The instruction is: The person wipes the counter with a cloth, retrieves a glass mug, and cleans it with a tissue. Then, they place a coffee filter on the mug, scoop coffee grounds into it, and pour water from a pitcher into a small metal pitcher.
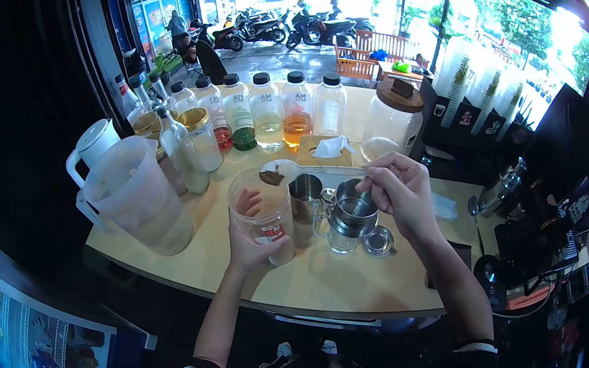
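Note:
My left hand (249,250) is wrapped round a clear plastic jar (269,214) with a red and white label, tilted slightly. Pinched by the handle in my right hand (402,193) is a pale spoon (329,169). Its bowl lies over the jar's mouth and carries a small heap of dark brown grounds (272,177). Below my right hand, a metal drip filter (354,210) sits on a glass mug (342,244). A round metal lid (378,241) lies to the right of the mug, and a steel cup (305,201) stands between jar and filter.
Several black-capped bottles (269,118) line the counter's far side, beside a wooden-lidded glass jar (393,122). Large plastic pitchers (135,190) stand at left. Stacked cups (458,75), a shaker (508,182) and a long spoon (477,225) are at right. A tissue (333,147) rests behind.

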### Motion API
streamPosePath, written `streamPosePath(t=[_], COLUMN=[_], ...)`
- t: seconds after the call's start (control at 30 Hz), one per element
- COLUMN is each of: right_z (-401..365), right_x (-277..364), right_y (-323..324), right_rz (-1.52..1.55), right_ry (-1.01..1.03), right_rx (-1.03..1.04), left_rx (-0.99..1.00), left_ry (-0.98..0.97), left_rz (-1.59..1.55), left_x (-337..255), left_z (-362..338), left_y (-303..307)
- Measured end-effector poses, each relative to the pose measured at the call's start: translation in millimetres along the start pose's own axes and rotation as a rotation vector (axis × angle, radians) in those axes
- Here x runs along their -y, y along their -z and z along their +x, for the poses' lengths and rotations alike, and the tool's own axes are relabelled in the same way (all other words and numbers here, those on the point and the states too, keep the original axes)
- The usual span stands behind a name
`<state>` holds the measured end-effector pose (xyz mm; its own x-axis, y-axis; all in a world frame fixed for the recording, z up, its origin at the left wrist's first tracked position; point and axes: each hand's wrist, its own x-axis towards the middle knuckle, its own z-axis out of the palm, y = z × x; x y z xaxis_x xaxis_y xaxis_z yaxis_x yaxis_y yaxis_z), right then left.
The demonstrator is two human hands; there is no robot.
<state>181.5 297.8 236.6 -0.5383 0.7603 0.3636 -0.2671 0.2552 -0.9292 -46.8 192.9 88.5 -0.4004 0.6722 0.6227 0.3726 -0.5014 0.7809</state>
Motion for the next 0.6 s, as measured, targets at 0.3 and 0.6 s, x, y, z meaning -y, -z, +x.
streamPosePath(t=[0.3, 0.6], right_z=[13, 13], right_x=[4, -16], right_y=[-30, -85], right_rz=[-0.153, -0.525], right_ry=[0.042, 0.339], right_rx=[0.093, 0.200], left_rx=[-0.015, 0.003], left_ry=[0.035, 0.011], left_rz=[-0.086, -0.100], left_x=[7, 8], left_z=[-3, 1], left_y=[0, -1])
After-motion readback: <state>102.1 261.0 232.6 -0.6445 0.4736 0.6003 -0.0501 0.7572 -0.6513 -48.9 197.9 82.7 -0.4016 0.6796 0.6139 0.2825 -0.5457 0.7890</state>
